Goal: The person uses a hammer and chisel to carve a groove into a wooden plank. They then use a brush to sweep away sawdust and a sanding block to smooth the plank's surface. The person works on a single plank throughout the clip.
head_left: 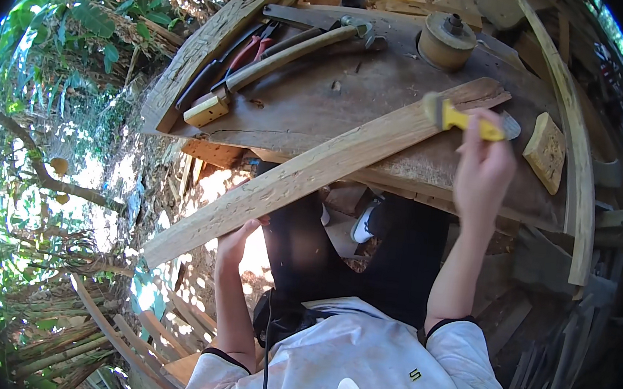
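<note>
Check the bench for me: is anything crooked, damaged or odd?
The long plank lies slanted, its lower end overhanging the workbench, steadied by the left hand. The right hand holds a yellow-handled tool. No damage visible.

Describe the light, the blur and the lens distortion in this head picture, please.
In the head view, sunlight is dappled: bright patches fall on the long wooden plank and the ground, while the lower right lies in shade. The right hand and its yellow-handled tool are motion-blurred; the left hand under the plank is sharper. The fisheye bends the curved wooden strip and workbench edges, and black corners frame the picture.
</note>
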Demonstrator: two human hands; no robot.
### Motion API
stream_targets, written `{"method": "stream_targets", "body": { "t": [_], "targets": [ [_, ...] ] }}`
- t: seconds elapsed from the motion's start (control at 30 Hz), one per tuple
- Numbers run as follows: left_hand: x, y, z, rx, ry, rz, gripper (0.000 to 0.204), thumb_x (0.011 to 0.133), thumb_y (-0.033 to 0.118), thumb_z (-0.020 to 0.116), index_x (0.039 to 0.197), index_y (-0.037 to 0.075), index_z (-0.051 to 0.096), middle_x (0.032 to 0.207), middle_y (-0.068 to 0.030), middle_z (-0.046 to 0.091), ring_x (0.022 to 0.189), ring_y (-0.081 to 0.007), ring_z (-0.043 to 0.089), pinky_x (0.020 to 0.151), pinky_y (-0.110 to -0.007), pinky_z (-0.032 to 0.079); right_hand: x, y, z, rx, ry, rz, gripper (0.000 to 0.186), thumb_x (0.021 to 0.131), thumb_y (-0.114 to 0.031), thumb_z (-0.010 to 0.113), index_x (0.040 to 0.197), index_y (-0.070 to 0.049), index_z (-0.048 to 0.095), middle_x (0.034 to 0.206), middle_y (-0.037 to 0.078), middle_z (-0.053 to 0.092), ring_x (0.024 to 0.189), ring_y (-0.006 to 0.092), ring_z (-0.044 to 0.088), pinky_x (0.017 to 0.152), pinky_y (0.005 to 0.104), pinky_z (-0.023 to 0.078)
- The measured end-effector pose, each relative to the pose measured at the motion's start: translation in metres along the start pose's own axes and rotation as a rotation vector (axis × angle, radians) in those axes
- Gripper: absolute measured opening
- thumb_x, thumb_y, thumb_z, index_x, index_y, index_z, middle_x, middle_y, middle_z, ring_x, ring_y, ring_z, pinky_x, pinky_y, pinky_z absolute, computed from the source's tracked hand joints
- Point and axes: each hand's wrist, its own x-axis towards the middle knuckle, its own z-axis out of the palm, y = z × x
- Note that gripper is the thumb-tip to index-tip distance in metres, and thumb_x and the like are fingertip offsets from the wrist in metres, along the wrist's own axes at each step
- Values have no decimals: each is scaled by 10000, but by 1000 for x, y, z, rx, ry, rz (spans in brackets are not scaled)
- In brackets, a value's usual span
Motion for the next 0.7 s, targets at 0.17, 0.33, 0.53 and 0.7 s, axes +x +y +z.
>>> {"method": "stream_targets", "body": {
  "t": [0.17, 0.33, 0.53, 0.7],
  "targets": [
    [-2, -10, -21, -45, 10, -137, 717, 834, 68, 848, 1477, 6, 537, 1151, -130, 723, 1052, -265, 704, 970, -395, 574, -102, -68, 65, 253, -481, -423, 228, 852, -68, 749, 1073, -78, 694, 918, 96, 666, 780, 274, 713, 658, 378, 578],
    [-9, 0, -27, 167, -46, -209, 563, 869, 160, 806, 1367, -16, 611, 1202, -130, 714, 1123, -258, 681, 1018, -398, 543, -130, -105, 103, 481, -720, -579, 207, 914, -124, 718, 1114, -80, 688, 945, 88, 659, 830, 246, 714, 646, 340, 572],
    [-9, 0, -26, 136, -287, -51, 464, 943, 274, 739, 1270, -45, 658, 1199, -149, 723, 1142, -253, 677, 1021, -411, 527, -72, -13, 61, 641, -611, 62, 210, 1055, -225, 663, 1174, -61, 715, 762, 57, 693, 642, 117, 643, 586, 269, 505],
    [-1, -18, -24, 125, -246, 67, 616, 1075, 476, 537, 1376, -61, 561, 1164, -179, 699, 1002, -294, 676, 894, -446, 532, 16, 64, -9, 359, -138, 275, 315, 1117, -325, 565, 1193, -50, 698, 870, 13, 692, 679, 43, 627, 529, 194, 430]
  ]
}}
